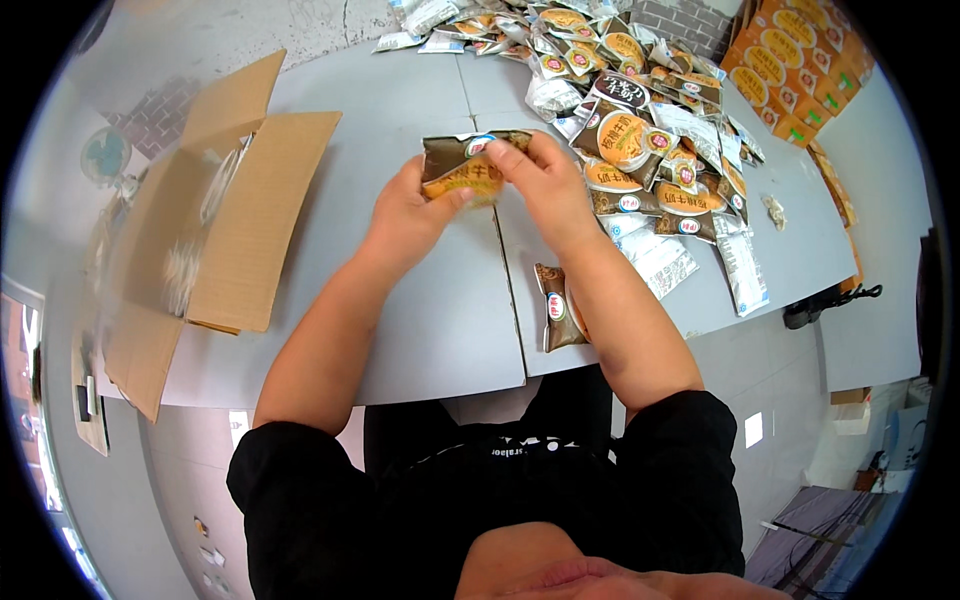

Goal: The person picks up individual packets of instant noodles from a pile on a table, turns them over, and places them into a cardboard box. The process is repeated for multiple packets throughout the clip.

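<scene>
My left hand [412, 212] and my right hand [543, 180] both grip one brown and orange drink pouch [468, 165] above the middle of the table. The left fingers wrap its left end, with the thumb along its lower side. My right thumb presses on its upper right part. To the right lies a big heap of similar pouches [625, 140], some showing white printed backs. A single pouch [556, 308] lies apart near the front edge, partly hidden by my right forearm.
An open cardboard box [247, 220] stands at the left with its flaps spread; whitish packets show inside. Orange printed cartons [790, 65] are stacked at the far right. A small crumpled scrap [774, 212] lies right of the heap. A seam crosses the grey table [420, 320].
</scene>
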The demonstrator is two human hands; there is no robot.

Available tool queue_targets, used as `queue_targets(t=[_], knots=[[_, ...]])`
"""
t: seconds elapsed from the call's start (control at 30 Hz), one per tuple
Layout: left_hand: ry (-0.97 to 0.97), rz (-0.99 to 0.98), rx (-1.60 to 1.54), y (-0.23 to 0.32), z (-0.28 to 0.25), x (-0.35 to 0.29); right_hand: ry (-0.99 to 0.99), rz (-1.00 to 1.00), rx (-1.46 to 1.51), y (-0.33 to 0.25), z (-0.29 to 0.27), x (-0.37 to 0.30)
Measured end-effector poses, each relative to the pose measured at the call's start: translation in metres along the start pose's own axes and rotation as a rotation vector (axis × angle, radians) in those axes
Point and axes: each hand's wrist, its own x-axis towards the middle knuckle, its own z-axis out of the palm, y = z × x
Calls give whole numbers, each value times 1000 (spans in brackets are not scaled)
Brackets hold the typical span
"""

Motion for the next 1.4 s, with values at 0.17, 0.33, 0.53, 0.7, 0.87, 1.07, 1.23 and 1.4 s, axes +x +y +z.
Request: queue_targets(t=[0.17,0.33,0.53,0.7,0.87,1.07,1.23,1.4], knots=[[359,393,293,-15,-14,9,-87,203,80,-4,6,-1],[350,946,647,-4,-22,12,-331,269,364,-2,6,-4],[333,1023,851,-1,-14,11,-265,206,556,-8,8,-10],[200,867,813,10,-7,-2,-137,184,609,-7,5,-8],[299,425,8,-10,-17,11,-221,166,611,-8,-1,-4],[-23,-218,-484,-2,-19,7,-357,225,434,-2,0,-8],[10,-67,-429,6,-8,1,-239,289,486,-1,-3,-1],[36,8,-218,7,-8,-6,-266,214,364,-1,0,-3]])
